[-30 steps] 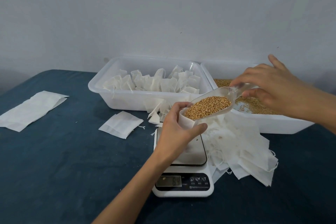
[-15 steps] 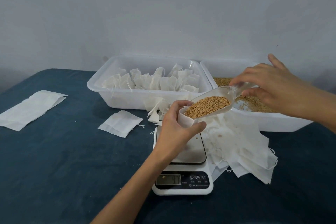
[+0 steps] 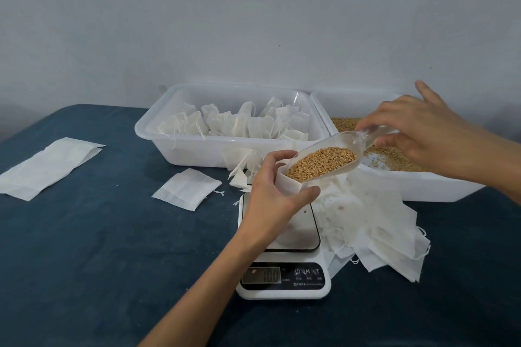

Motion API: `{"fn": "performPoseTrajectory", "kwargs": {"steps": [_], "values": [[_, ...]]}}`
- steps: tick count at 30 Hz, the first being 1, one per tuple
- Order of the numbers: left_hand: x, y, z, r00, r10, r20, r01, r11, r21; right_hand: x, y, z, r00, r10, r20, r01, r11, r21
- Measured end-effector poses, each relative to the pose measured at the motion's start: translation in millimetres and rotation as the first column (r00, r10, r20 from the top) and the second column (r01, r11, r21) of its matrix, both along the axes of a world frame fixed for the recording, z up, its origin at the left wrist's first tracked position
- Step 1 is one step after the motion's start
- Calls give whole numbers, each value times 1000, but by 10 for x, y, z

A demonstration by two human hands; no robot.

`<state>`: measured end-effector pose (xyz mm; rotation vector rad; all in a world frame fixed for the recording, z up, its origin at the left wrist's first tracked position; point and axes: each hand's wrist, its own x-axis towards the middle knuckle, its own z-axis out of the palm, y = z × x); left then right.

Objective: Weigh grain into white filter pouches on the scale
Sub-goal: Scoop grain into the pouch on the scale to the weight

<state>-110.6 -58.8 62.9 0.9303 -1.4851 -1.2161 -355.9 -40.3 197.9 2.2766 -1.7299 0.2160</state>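
You have one head-worn wide-angle view. It looks forward and down, close over the scale point(image 3: 282, 267), with the table point(image 3: 84, 234) below and the wall point(image 3: 253, 8) behind it.

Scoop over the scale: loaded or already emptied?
Loaded. The clear scoop holds a heap of grain, its lip over the pouch the left hand holds.

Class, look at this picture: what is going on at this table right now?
A person is filling a white filter pouch, held open on a white digital kitchen scale by the left hand. The right hand holds a clear plastic scoop of golden grain, tipped at the pouch mouth. The display seems to read 100. Filled pouches stand in the white plastic tub behind.
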Motion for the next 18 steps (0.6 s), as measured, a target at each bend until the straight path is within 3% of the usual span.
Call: {"fn": "performPoseTrajectory", "kwargs": {"steps": [18], "values": [[5, -4, -3, 1000, -2, -4, 2, 1000, 2, 3, -1, 3, 1000, 4, -3, -4, 1000, -6]]}}
